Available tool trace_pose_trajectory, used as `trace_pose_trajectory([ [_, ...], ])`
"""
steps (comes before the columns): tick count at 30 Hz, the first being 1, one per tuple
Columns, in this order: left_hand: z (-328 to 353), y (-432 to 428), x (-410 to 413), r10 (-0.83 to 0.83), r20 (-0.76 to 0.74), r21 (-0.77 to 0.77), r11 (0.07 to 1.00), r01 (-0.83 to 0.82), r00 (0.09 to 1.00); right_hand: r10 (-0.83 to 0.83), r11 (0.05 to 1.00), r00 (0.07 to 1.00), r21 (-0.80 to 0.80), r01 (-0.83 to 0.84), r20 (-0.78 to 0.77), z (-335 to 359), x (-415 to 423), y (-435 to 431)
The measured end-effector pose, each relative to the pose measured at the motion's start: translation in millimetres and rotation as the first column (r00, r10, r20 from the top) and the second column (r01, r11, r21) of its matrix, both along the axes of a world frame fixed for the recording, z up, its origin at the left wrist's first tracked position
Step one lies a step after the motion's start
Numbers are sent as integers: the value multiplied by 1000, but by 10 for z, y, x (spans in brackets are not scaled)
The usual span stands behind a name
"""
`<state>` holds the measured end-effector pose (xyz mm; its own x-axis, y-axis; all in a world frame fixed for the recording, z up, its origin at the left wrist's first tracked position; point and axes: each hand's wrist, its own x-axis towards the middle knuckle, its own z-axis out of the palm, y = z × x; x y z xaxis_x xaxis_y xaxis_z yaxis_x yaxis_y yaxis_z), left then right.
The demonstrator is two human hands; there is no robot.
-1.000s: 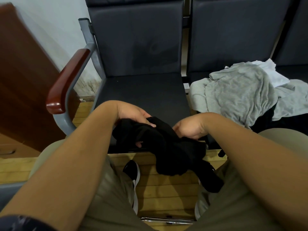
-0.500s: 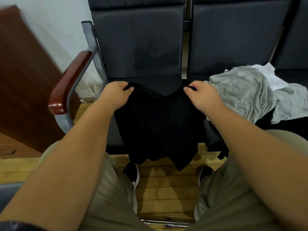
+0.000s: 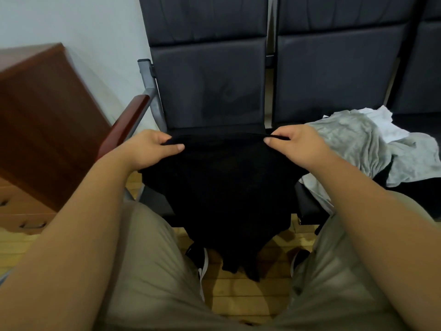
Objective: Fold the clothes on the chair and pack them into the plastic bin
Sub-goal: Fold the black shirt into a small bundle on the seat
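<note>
Hands hold a black garment up by its top edge in front of a chair. The left hand pinches the edge near its left end, thumb lying over the near side of the cloth and fingers curled behind it. The right hand pinches the same edge near its right end in the same way, its thumb tip showing on the near side. Between the two hands the edge runs nearly straight and level, low before the backrest. From there the garment hangs over the seat and down past its front, between the person's legs, ending in an uneven point above the floor. Whether the cloth rests on the seat or hangs clear of it cannot be told. On the next chair to the right lies a crumpled heap of grey clothes, with a white piece on its far side and something dark under its near edge. The right hand is just beside this heap; whether they touch cannot be told. A wooden armrest stands left of the left hand, and a brown cabinet further left by the wall. Dark shoes show on the floor below the garment.
</note>
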<state>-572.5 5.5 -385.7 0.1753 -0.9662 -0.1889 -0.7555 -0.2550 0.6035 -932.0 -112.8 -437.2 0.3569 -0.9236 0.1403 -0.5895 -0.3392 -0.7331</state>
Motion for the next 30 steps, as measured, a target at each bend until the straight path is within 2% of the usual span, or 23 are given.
trace_pose_trajectory([
  [3,271,216,-2,12,-26,-4,1000,-12,1000,29,999,999,-27,-28,34,204,-33,139],
  [8,690,436,105,52,150,-91,995,-39,987,12,990,1000,-139,-14,-14,598,-72,210],
  [11,838,433,194,91,259,-126,990,-60,961,-26,974,990,-228,-5,-135,741,-24,177],
  [15,853,265,269,53,440,-45,998,-37,896,-58,951,934,-304,-56,-354,801,109,61],
  [18,777,115,323,9,513,4,1000,-14,858,-92,942,899,-330,-62,-429,799,209,-18],
  [21,688,13,412,12,530,-26,1000,2,848,-142,927,878,-373,-45,-458,824,318,-86],
  [26,593,-166,603,127,477,-194,980,-36,870,-279,877,867,-477,55,-412,884,488,-252],
  [30,460,-365,665,150,455,-247,968,-37,878,-291,891,849,-449,72,-441,777,685,-465],
])
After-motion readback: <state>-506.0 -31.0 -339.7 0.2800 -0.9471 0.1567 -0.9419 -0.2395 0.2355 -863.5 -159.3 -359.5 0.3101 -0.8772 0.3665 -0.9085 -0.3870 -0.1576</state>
